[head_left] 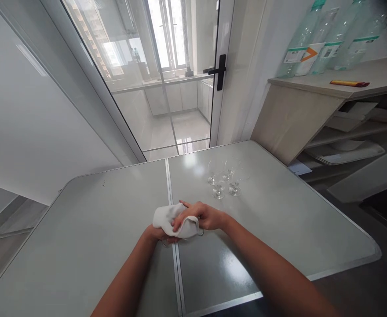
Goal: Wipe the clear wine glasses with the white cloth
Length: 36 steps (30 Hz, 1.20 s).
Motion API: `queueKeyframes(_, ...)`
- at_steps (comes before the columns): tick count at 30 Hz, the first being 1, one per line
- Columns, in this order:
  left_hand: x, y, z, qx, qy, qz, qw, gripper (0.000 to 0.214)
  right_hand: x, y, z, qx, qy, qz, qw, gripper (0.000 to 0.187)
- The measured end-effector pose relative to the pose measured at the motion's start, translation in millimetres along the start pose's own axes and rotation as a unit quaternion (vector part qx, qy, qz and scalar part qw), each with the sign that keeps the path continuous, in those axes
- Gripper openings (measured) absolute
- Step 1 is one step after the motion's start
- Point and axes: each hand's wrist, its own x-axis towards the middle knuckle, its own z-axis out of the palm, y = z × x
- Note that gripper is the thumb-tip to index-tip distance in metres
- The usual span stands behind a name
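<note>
Both hands (198, 212) clasp a white cloth (188, 229), apparently around a glass (201, 232); clear stemmed glasses (218, 192) stand on the surface (266, 220).

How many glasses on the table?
4 visible, beyond the right hand: near-left glass, near-right glass, far-left glass, far-right glass. Overlap may hide another.

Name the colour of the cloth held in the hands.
The cloth is white, with shaded grey folds; it shows best in the head view.

White wall (31, 114), glass door (183, 99), bright window (169, 39) beyond, shelf unit (292, 112), lower shelves (338, 135) too dim to read clearly
</note>
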Motion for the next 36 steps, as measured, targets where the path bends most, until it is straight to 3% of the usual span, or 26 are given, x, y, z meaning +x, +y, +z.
queueKeyframes(3, 3, -2, 1.9, -0.015, -0.041, -0.041, 0.998, 0.046, 0, 10, 2, -0.010, 0.116, 0.036, 0.993, 0.026)
queueKeyframes(8, 7, -1, 11.1, 0.011, -0.012, 0.013, 1.000, 0.053, -1, 24, -4, -0.029, 0.205, 0.092, 0.974, 0.020)
queueKeyframes(18, 10, 7, 27.6, 0.099, 0.092, 0.100, 0.986, 0.049, 1, 36, -15, -0.049, 0.223, 0.187, 0.955, 0.018)
queueKeyframes(24, 10, 0, 21.1, 0.271, 0.189, 0.167, 0.929, 0.050, 0, 42, -15, -0.094, 0.238, 0.242, 0.936, 0.020)
queueKeyframes(30, 10, 0, 20.9, 0.308, 0.203, 0.176, 0.913, 0.046, -2, 41, -11, -0.178, 0.309, 0.208, 0.911, 0.024)
queueKeyframes(34, 9, 4, 22.6, 0.290, 0.205, 0.173, 0.918, 0.044, -3, 44, -5, -0.055, 0.359, 0.134, 0.922, 0.020)
queueKeyframes(36, 10, 9, 23.6, 0.243, 0.214, 0.173, 0.930, 0.041, -3, 45, -2, 0.022, 0.387, 0.117, 0.914, 0.022)
